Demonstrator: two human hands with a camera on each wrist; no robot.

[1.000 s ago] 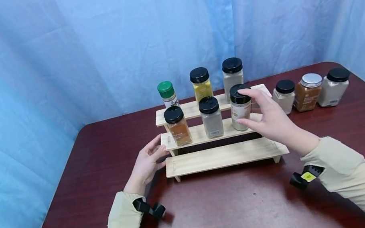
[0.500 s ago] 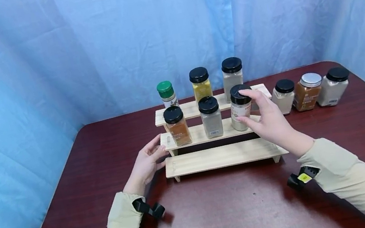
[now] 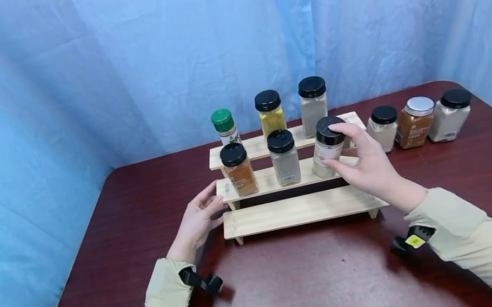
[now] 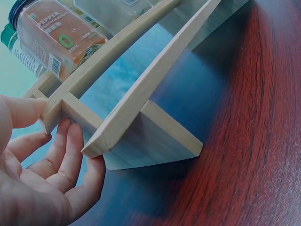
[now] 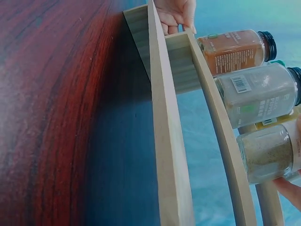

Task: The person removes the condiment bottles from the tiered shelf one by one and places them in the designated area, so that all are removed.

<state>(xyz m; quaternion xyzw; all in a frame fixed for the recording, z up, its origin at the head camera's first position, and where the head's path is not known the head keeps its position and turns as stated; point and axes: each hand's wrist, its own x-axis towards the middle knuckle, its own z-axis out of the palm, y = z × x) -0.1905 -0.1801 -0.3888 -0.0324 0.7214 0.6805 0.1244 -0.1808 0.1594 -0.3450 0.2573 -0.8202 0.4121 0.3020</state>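
Observation:
A three-tier wooden spice rack point(image 3: 302, 209) stands on the table. My left hand point(image 3: 195, 223) grips the left end of its middle shelf, thumb above and fingers below in the left wrist view. At the right end of that shelf, my right hand point(image 3: 370, 170) holds a round spice jar point(image 3: 326, 153) with a black lid between thumb and fingers. The jar tilts to the right, its base at the shelf. Beside it stand a jar of grey powder point(image 3: 286, 165) and an orange pepper jar point(image 3: 241, 176). Only fingertips of my right hand show in the right wrist view.
The top shelf bears a green-capped bottle point(image 3: 224, 124), a yellow spice jar point(image 3: 271, 116) and a tall grey jar point(image 3: 314, 105). Right of the rack stand a small black-lidded jar point(image 3: 383, 132), a silver-lidded brown jar point(image 3: 414, 126) and a pale jar point(image 3: 449, 120). Blue curtains point(image 3: 188, 48) surround the table.
The round jar has gone from upright to leaning right, its lid shifting right with my right hand's fingers. My left hand stays on the rack.

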